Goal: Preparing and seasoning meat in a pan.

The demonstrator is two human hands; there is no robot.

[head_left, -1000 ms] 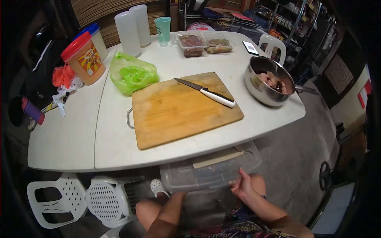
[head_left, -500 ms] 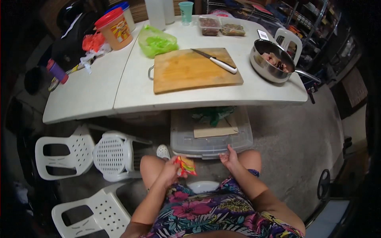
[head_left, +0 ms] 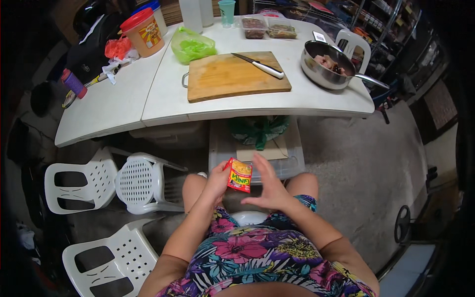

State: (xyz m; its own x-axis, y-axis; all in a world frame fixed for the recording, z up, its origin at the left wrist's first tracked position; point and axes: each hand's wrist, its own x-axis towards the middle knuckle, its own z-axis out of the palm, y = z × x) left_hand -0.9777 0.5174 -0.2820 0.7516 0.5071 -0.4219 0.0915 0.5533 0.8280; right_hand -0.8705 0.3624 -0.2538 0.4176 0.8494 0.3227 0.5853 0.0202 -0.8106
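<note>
My left hand (head_left: 216, 182) grips a small red and yellow seasoning packet (head_left: 240, 175) by its left edge, over my lap. Just right of the packet is my right hand (head_left: 269, 185), thumb and fingers spread apart with nothing in them. In front of me on the white table (head_left: 163, 106) lies a wooden cutting board (head_left: 222, 79), and across its right part rests a knife (head_left: 267, 68) with a white handle. To the right stands a steel saucepan (head_left: 326, 74) with pieces of meat (head_left: 330, 64) inside.
A green plastic bag (head_left: 192, 45), a red-lidded tub (head_left: 143, 34) and two clear food containers (head_left: 255, 28) stand toward the back. Beneath the table is a clear storage bin (head_left: 292, 166) bearing a dark green bag (head_left: 260, 133). White plastic chairs (head_left: 81, 185) are at the left.
The packet has risen in my left hand and now shows its front. My right hand has come up and in toward it, opening its fingers. The view has shifted slightly.
</note>
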